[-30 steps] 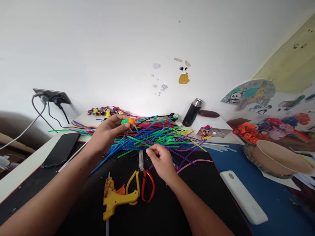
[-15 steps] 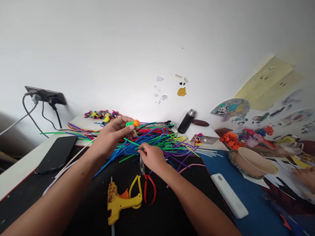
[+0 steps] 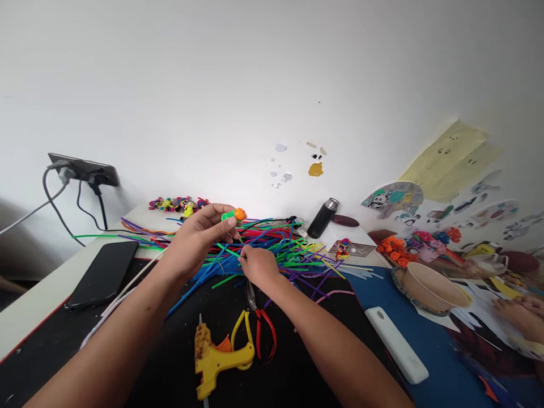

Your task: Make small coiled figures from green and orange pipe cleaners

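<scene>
No text, label, brand or number is legible. The stickers (image 3: pixel 393 195) on the far right wall show drawings only; lettering cannot be resolved.

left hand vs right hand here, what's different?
Height: the left hand is raised above the table, while the right hand sits low on the pile of coloured sticks. Grip: the left hand pinches a small green-and-orange piece; the right hand curls down into the sticks, and what it grips is unclear. Shared: both are bare and work over the black mat, beyond the scissors.
</scene>
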Demonstrator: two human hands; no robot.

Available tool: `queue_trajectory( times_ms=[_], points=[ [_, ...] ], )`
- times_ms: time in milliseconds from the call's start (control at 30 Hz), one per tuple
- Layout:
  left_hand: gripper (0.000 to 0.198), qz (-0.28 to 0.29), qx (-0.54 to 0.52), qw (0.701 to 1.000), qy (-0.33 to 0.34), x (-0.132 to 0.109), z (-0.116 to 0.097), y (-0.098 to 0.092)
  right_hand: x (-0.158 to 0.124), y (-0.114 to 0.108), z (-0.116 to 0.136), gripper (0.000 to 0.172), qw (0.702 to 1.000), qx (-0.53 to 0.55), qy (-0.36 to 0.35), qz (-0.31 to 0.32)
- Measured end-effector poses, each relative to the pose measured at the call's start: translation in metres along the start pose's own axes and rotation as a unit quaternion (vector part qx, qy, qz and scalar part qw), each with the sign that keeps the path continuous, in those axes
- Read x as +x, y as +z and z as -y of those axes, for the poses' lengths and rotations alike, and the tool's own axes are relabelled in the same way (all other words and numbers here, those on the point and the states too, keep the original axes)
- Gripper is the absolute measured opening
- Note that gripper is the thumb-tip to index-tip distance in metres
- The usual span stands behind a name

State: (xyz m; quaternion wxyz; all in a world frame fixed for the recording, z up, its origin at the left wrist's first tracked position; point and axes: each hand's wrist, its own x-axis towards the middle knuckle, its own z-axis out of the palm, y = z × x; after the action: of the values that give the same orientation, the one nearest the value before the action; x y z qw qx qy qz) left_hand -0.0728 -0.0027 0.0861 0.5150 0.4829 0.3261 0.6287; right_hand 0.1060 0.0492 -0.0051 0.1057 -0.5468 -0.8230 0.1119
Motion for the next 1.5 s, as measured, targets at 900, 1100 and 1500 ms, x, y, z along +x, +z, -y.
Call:
queue_trajectory(
  times_ms=[900, 1100, 1500],
  points=[
    [0.038, 0.117, -0.105, 0.969, -0.193, -0.003, 0.035, 0.01, -0.074, -0.063, -0.014, 0.045, 0.659, 0.75, 0.042, 0.045],
    [0.04, 0.155, -0.139, 0.951, -0.23, -0.013, 0.04, 0.021, -0.1, -0.049, -0.014, 0.047, 0.585, 0.798, 0.049, 0.138],
    [0.035, 0.216, -0.096, 0.939, -0.249, -0.021, 0.039, 0.029, -0.112, -0.032, -0.019, 0.047, 0.574, 0.801, 0.051, 0.163]
  ],
)
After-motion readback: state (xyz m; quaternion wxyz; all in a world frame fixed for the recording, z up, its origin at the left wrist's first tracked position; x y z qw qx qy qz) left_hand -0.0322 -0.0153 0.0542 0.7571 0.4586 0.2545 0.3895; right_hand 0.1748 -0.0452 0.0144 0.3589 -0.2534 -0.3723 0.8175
